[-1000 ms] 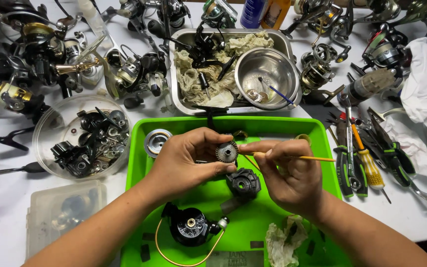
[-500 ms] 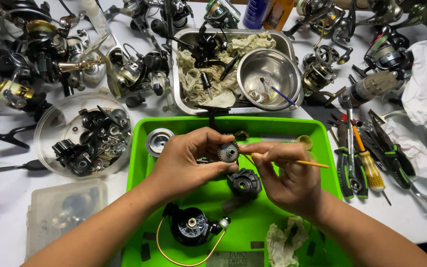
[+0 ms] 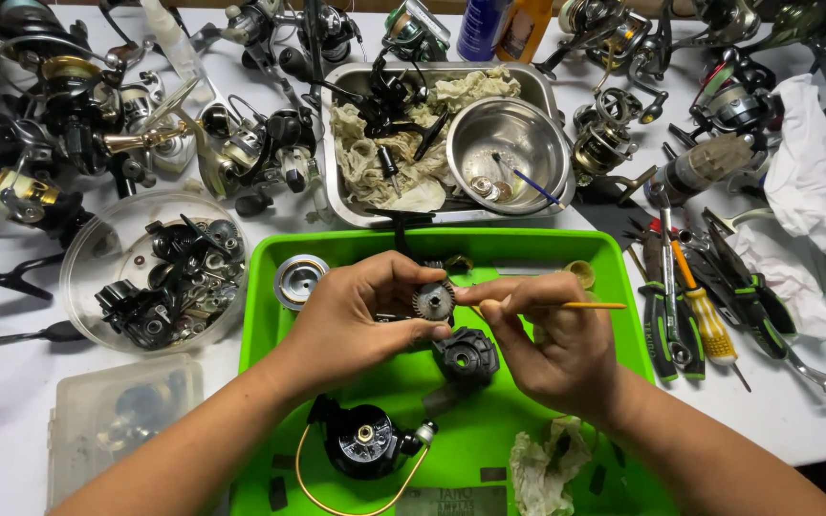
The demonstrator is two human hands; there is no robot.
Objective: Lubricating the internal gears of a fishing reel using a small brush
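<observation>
Gear (image 3: 433,301): 1 small toothed metal one, pinched between thumb and fingers of my left hand (image 3: 356,320) above the green tray (image 3: 265,287). My right hand (image 3: 552,339) is closed on 1 thin brush (image 3: 580,306) with a yellow handle, its tip end touching the gear. Both hands meet at the gear over the tray's middle.

On the tray I count 1 silver spool (image 3: 298,280) at the left, 1 dark housing part (image 3: 466,355) just below the gear, 1 black reel body (image 3: 365,440) with a gold bail wire near the front edge, and 1 rag (image 3: 547,463) at the front right.

Behind the tray sits 1 steel pan (image 3: 336,191) holding rags and 1 steel bowl (image 3: 513,143). Left of the tray stands 1 clear bowl (image 3: 88,248) of dark small parts. Hand tools (image 3: 700,306) lie to the right; I cannot count them surely.
</observation>
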